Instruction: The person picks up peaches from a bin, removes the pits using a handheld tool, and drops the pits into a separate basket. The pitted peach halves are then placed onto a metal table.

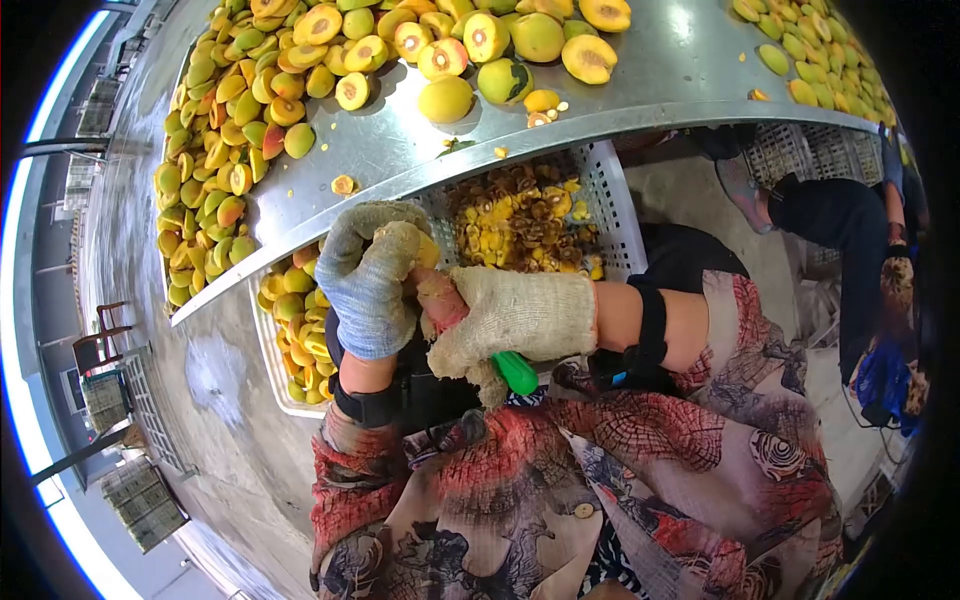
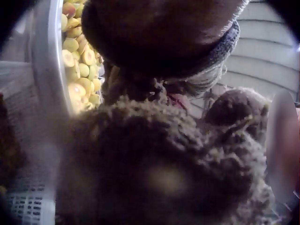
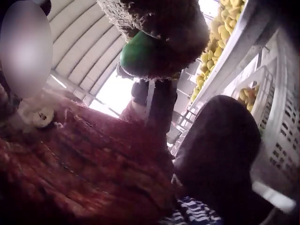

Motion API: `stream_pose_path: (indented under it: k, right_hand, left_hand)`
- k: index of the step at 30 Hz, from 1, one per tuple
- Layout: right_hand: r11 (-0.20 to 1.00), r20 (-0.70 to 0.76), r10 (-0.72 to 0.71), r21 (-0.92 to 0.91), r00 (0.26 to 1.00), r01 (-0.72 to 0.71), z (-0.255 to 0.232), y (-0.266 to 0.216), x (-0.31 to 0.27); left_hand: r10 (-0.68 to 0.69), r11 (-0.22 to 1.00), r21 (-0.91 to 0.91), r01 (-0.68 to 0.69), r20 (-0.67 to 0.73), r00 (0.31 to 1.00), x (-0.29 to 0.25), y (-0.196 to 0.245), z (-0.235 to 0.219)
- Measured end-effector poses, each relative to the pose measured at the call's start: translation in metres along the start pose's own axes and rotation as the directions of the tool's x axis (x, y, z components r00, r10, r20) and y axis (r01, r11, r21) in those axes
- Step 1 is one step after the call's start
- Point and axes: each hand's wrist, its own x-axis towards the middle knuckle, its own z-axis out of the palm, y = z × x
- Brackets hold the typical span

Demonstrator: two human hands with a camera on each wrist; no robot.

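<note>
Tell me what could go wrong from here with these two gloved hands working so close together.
The right hand grips a green handle right beside the left hand; the tool's working end is hidden, but a slip might catch the left fingers.
The yellowish piece at the left fingers could drop, perhaps among the scraps in the crate.
A small fruit piece near the metal table's edge might get knocked off.

I'm facing a shiny metal table [image 1: 680,70]. Grey concrete floor [image 1: 260,460] is stretching out to my left, a chair [image 1: 88,352] standing before the grey wall [image 1: 90,515]. A bright strip of light [image 1: 62,85] is running along it, and a ribbed ceiling [image 3: 84,40] is curving overhead.
</note>
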Motion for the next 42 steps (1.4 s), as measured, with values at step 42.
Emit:
stream_pose_path:
  k: [42]
  right_hand:
    - [0.997,-0.05,-0.002,0.072,0.999,0.005,-0.008,0.006,-0.003]
  left_hand:
    - [-0.109,0.975,-0.193,0.114,0.036,0.993,-0.004,-0.013,-0.001]
